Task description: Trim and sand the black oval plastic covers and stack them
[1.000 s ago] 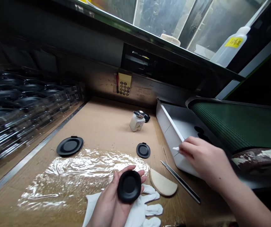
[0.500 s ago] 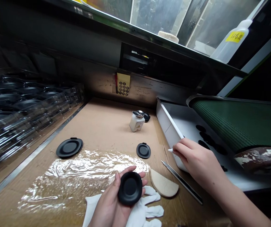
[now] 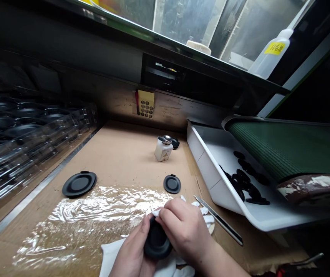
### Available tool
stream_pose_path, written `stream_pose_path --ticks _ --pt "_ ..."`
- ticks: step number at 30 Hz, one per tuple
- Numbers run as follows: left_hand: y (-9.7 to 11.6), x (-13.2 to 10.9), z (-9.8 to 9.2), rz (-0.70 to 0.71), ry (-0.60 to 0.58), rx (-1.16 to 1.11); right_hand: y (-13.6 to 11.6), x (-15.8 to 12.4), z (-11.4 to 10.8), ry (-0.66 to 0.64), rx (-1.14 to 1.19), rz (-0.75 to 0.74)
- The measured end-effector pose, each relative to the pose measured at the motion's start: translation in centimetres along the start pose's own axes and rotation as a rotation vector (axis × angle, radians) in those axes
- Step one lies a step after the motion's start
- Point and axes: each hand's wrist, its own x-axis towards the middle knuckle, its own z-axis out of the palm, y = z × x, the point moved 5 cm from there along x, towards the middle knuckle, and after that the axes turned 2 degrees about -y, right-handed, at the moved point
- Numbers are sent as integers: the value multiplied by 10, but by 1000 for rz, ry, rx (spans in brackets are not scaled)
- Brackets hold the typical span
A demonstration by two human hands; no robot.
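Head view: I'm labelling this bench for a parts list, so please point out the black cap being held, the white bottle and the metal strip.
black cap (image 3: 156,246), head view, on its uncovered lower rim.
white bottle (image 3: 163,153), head view, on its front face.
metal strip (image 3: 221,222), head view, at mid-length.

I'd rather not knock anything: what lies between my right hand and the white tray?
In the head view, a thin metal tool lies on the cardboard between the right hand and the tray.
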Motion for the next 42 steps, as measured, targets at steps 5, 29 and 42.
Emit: stream_pose_path --ticks 5,29,42 --pt "-1 1 1 -13 9 -13 -1 -1 -2 -27 -29 -25" --pt "8 -4 6 49 59 159 116 80 -9 -81 -612 395" --pt "5 3 -5 1 8 -76 86 20 -4 -267 -367 364"
